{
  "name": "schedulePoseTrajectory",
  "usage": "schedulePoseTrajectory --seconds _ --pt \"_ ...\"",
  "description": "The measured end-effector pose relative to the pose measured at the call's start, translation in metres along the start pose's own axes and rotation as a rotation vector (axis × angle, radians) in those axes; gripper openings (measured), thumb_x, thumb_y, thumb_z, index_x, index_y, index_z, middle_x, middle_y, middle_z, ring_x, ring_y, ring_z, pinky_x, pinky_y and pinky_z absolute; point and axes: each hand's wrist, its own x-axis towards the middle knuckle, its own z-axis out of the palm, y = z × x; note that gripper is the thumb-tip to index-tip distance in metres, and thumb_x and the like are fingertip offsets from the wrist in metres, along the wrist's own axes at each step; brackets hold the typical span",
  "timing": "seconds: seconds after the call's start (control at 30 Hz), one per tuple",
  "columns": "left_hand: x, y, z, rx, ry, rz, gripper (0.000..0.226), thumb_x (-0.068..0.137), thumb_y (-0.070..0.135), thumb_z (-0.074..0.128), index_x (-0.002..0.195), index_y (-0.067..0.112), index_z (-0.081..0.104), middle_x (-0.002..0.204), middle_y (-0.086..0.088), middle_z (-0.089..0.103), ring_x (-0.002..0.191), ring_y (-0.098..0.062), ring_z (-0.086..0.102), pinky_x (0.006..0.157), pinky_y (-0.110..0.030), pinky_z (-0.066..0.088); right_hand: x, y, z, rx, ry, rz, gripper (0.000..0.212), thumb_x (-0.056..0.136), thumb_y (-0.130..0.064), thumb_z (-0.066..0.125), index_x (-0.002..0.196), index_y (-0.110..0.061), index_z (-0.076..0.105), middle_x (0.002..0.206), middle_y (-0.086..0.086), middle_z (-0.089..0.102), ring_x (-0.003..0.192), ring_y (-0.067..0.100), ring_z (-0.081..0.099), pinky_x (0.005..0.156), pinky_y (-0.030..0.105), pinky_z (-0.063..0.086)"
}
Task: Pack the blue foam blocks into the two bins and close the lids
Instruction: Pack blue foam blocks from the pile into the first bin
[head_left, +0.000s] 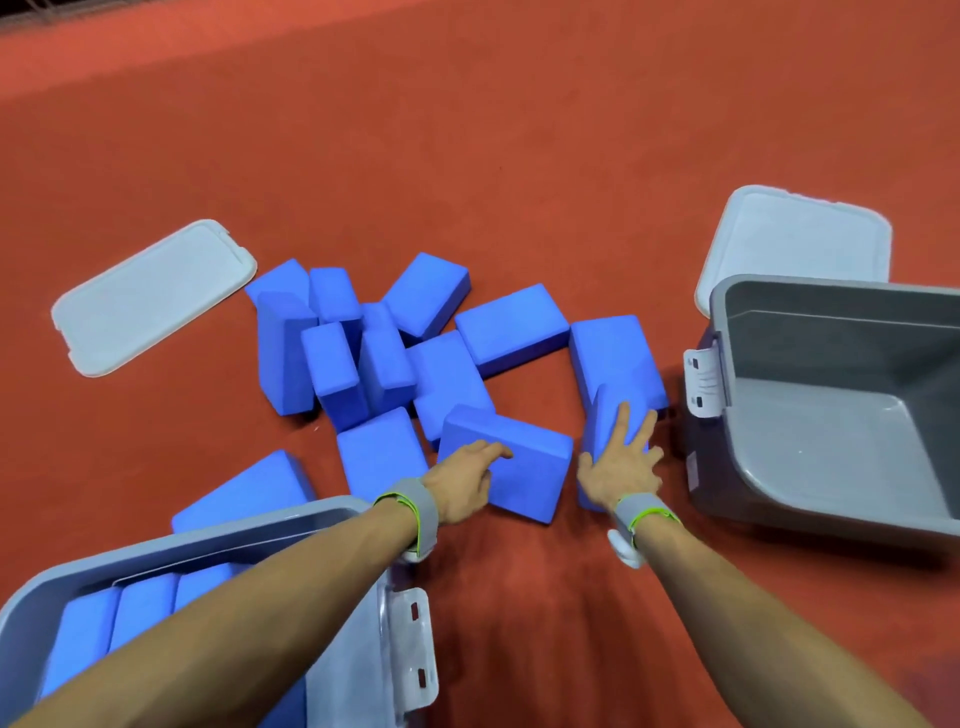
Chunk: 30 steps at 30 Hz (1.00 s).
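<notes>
The grey plastic bin at the lower left (332, 512) sits closest, with at least 3 blue foam blocks (140, 613) standing on edge side by side inside it; 2 white latches (415, 644) hang on its near right wall. Both forearms reach over it toward the loose pile of blue foam blocks (384, 353) on the red floor (467, 130).

The left hand (462, 486) grips the near end of a flat rectangular blue block (524, 467), fingers curled round its edge with the index finger lying on top; the block's long axis runs from left-far to right-near, just beyond that bin's right corner. The right hand (621, 462) lies with straight, spread fingers on an upright narrow blue block (605, 431), whose long axis points away from the camera.

Right of that bin, past both hands, stands the second grey plastic bin (831, 452), nothing in it, its white lid (800, 234) propped behind its far rim. Another white rectangular lid (156, 296) lies flat beyond the first bin, left of the pile.
</notes>
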Motion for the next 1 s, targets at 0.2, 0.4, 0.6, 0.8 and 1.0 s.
schedulePoseTrajectory --seconds 0.2,0.4,0.6,0.8,1.0 --pt "0.039 -0.005 0.026 0.023 -0.125 -0.017 0.057 0.096 0.009 0.052 0.151 0.015 0.035 0.144 -0.013 0.044 0.134 -0.03 0.045 0.113 -0.036 0.033 0.006 -0.011 0.015 -0.085 0.039 -0.035 0.096 0.092 -0.044 0.055 0.161 -0.023 -0.008 0.164 0.016 -0.022 0.13 0.042 0.03 0.093 0.052 0.048" --pt "0.091 0.001 0.032 0.219 -0.146 0.017 0.073 0.092 0.028 0.06 0.154 0.012 0.025 0.15 -0.012 0.036 0.135 -0.035 0.038 0.111 -0.046 0.037 0.005 -0.009 0.017 -0.079 0.039 -0.053 0.099 0.089 -0.042 0.057 0.16 -0.023 -0.01 0.163 0.015 -0.025 0.128 0.04 0.029 0.09 0.051 0.048" --pt "0.144 0.017 0.044 0.434 -0.125 0.109 0.094 0.078 0.042 0.074 0.153 0.01 0.027 0.152 -0.012 0.036 0.135 -0.033 0.033 0.112 -0.042 0.033 0.011 0.017 0.014 -0.044 0.091 -0.095 0.099 0.087 -0.043 0.057 0.161 -0.023 -0.005 0.165 0.017 -0.014 0.124 0.04 0.035 0.09 0.049 0.051" --pt "0.186 0.024 0.051 0.502 -0.318 0.002 0.126 0.068 0.049 0.085 0.16 0.024 0.002 0.168 -0.006 0.001 0.153 -0.035 0.005 0.12 -0.057 0.007 0.012 0.016 0.015 -0.038 0.085 -0.118 0.1 0.086 -0.045 0.055 0.161 -0.024 -0.006 0.165 0.016 -0.016 0.123 0.039 0.034 0.09 0.049 0.052" --pt "0.193 0.002 0.049 0.639 -0.396 -0.055 0.13 0.058 0.064 0.084 0.159 0.023 0.013 0.156 -0.008 0.033 0.146 -0.037 0.018 0.115 -0.055 0.019 0.014 0.017 0.018 -0.042 0.12 -0.121 0.099 0.082 -0.044 0.057 0.162 -0.023 0.001 0.166 0.018 -0.008 0.116 0.038 0.038 0.085 0.048 0.053"
